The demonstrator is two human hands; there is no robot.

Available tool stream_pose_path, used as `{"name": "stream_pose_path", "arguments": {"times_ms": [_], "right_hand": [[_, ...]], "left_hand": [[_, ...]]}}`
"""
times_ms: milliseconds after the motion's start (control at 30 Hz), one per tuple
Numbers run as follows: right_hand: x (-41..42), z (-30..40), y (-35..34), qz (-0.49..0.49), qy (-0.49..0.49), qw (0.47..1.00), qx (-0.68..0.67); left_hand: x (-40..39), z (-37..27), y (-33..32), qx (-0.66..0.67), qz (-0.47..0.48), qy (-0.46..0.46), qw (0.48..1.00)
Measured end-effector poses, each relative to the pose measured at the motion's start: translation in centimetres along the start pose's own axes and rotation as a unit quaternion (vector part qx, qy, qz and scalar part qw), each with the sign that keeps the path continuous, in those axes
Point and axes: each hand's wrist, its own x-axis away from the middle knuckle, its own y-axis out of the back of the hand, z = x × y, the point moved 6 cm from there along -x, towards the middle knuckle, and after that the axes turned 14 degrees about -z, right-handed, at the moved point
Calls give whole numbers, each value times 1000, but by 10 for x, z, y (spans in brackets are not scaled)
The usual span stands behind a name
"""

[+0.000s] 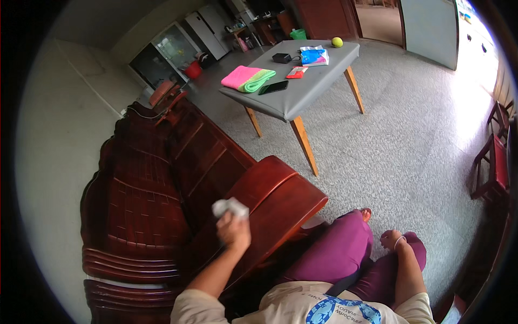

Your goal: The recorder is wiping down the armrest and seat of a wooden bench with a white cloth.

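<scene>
My left hand (234, 233) grips a crumpled white tissue or cloth (231, 208), slightly blurred. It is over the broad armrest (279, 198) of a dark red-brown wooden sofa; whether the white wad touches the wood is hard to tell. Below and left of the hand spreads the sofa's slatted, carved backrest (141, 202). My right hand (391, 239), with a pale band at the wrist, rests by my right knee in purple trousers (332, 251). Its fingers are curled in, and nothing shows in them.
A grey-covered table (319, 87) with wooden legs stands ahead. On it lie a pink-and-green folded towel (247, 78), a phone (273, 88), a red packet (297, 72), a black box (281, 58), a tissue pack (314, 56) and a yellow-green ball (336, 42). Red-brown chairs (491, 166) stand right.
</scene>
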Motion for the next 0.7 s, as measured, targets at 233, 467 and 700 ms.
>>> {"name": "stream_pose_path", "arguments": {"times_ms": [233,467,700], "right_hand": [[-5,-32,-12,-13,-27,999,17],[-2,-21,-11,1,-43,999,-18],[-8,-6,-18,43,12,998,45]], "left_hand": [[-63,-189,-29,118,98,-252,956],[-74,-74,-9,141,-63,-146,977],[81,269,14,-327,124,99,931]]}}
